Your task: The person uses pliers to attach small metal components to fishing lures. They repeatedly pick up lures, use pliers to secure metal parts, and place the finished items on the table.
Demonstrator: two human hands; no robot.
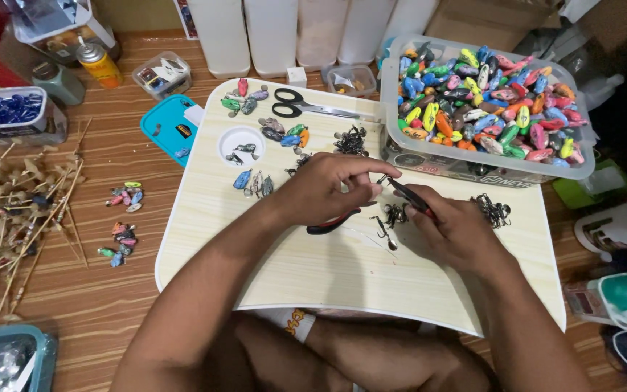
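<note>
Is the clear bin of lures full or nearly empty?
Full: colourful lure bodies heap up to the rim of the clear plastic bin at the lap desk's far right.

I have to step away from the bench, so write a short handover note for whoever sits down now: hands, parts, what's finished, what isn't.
Left hand: fingertips pinching a small metal fitting, too small to identify.
Right hand: holding red-handled pliers, tip at that fitting.
Parts: loose hooks lie between the hands on the lap table, more hooks sit right of the right hand, painted lure bodies are above the left wrist, and the clear tub holds many more.
Done: one rigged piece seems finished.
Left: the bodies on the table and in the tub look unrigged.
</note>
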